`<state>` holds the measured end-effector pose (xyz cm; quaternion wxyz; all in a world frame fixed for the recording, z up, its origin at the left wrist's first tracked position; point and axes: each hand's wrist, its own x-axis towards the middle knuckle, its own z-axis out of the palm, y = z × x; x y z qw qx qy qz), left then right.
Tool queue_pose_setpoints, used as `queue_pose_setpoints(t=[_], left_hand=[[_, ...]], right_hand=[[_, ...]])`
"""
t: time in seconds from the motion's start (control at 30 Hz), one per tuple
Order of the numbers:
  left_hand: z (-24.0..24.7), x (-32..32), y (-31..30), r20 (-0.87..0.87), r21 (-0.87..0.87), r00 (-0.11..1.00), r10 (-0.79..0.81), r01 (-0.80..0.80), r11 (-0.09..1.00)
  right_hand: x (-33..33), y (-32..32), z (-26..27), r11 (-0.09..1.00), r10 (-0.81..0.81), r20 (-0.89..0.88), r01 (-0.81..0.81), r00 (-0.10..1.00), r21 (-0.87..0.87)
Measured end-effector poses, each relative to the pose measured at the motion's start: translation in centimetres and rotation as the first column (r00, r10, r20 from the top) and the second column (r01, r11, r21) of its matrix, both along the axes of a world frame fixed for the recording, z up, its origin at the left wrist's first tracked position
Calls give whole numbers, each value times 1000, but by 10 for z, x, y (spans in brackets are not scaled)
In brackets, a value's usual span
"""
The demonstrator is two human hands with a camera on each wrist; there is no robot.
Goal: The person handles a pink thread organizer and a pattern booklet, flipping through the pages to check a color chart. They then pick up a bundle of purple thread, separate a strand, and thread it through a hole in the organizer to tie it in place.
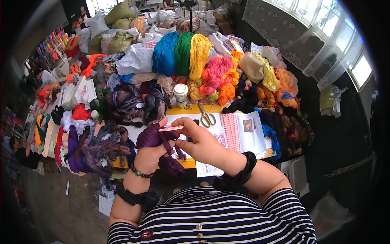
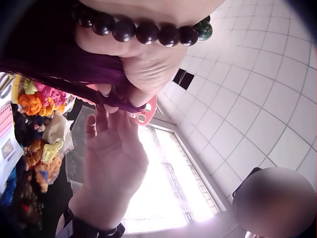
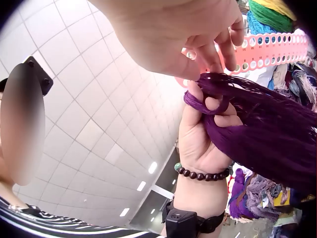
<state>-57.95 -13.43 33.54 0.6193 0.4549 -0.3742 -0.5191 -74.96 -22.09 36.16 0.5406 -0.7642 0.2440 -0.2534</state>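
Note:
A skein of purple yarn (image 1: pixel 149 136) is wrapped about the fingers of my left hand (image 1: pixel 148 158), which grips it, and its loose end hangs below the wrist. My right hand (image 1: pixel 203 143) meets the left from the right, with its thumb and fingertips pinching purple strands (image 3: pixel 213 79) at the top of the skein. A pink card with rows of punched holes (image 3: pixel 267 51) lies at the right fingers, and in the head view it shows nearly edge-on. The exact hold on the card is partly hidden behind the fingers.
On the table beyond my hands are scissors (image 1: pixel 206 116), a lidded white cup (image 1: pixel 180 92), and a pink spiral notebook (image 1: pixel 230 132) beside printed sheets. Heaped skeins surround them, including blue (image 1: pixel 165 53), green (image 1: pixel 184 53) and yellow (image 1: pixel 200 55) ones. Dark variegated yarn (image 1: pixel 126 101) lies left.

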Motion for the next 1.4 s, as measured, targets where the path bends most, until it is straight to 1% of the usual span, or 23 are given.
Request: queue_pose_setpoints(t=[0.23, 0.27, 0.3, 0.4, 0.43, 0.53, 0.6, 0.63, 0.67, 0.73, 0.8, 0.83, 0.87, 0.93, 0.97, 1.03, 1.1, 1.13, 1.2, 1.27, 1.3, 1.33, 1.4], left_hand=[[5, -9, 2, 56, -12, 998, 15, -14, 1000], [4, -9, 3, 61, -26, 998, 26, -25, 999], [3, -8, 5, 88, -31, 995, 48, -46, 998], [0, -5, 12, 173, -47, 979, 109, -102, 994], [-2, -5, 13, 205, -52, 970, 127, -119, 992], [-9, -3, 14, 356, -103, 911, 208, -183, 978], [-10, -4, 15, 485, -145, 835, 260, -217, 965], [-7, -6, 17, 550, -141, 782, 294, -260, 955], [-12, -10, 19, 525, -146, 789, 319, -287, 947], [-21, -17, 24, 591, -225, 741, 320, -229, 947], [-27, -20, 22, 696, -271, 627, 350, -221, 937], [-25, -25, 24, 670, -219, 674, 311, -220, 951], [-18, -33, 23, 415, -32, 880, 232, -241, 970], [-26, -15, 32, 221, 120, 975, 7, -35, 992], [-35, -6, 38, -57, 126, 996, -67, 74, 989], [-39, 3, 41, -24, 137, 945, -325, 326, 936], [-54, 16, 57, -3, 336, 883, -469, 443, 831], [-59, 17, 64, -29, 531, 854, -520, 454, 715], [-87, 31, 70, -272, 392, 748, -605, 661, 640], [-88, 25, 83, -336, 385, 827, -451, 557, 736], [-87, 20, 81, -286, 331, 831, -478, 553, 765], [-93, 7, 76, -280, 110, 827, -488, 532, 839], [-98, 8, 70, -292, 64, 805, -517, 556, 829]], right_hand=[[-3, 3, -4, 970, -31, -17, 26, 999, -242], [-4, 4, -2, 967, -47, -7, 43, 999, -253], [-5, 6, 4, 942, -152, 27, 153, 988, -298], [-16, -7, 0, 789, -233, -68, 147, 970, -597], [-18, -6, 1, 672, -279, 10, 203, 960, -712], [-27, 0, 11, 547, -341, -114, 99, 933, -831], [-30, -5, 14, 456, -259, 75, 190, 963, -869], [-35, -4, 8, 494, -223, 93, 194, 971, -848], [-40, -3, 3, 530, -186, 112, 195, 976, -825], [-55, -2, -10, 724, -108, 31, 100, 994, -683], [-72, 1, -13, 821, -138, -70, 75, 988, -566], [-79, -1, -16, 833, -135, -80, 69, 988, -549], [-86, -4, -19, 845, -133, -91, 65, 987, -531], [-107, -7, -19, 855, -142, -149, 45, 979, -517], [-120, -7, -20, 856, -136, -160, 35, 978, -516], [-149, -12, -25, 878, -118, -169, 23, 979, -478], [-172, -11, -34, 883, -80, -269, -57, 960, -467], [-181, -9, -39, 886, -61, -320, -96, 946, -453], [-193, -10, -46, 898, -45, -318, -101, 947, -429], [-202, -12, -46, 910, -29, -299, -99, 954, -403], [-203, -13, -49, 904, -31, -261, -85, 965, -419], [-207, -16, -52, 904, -35, -266, -83, 963, -419], [-214, -26, -57, 903, -41, -271, -80, 962, -421]])
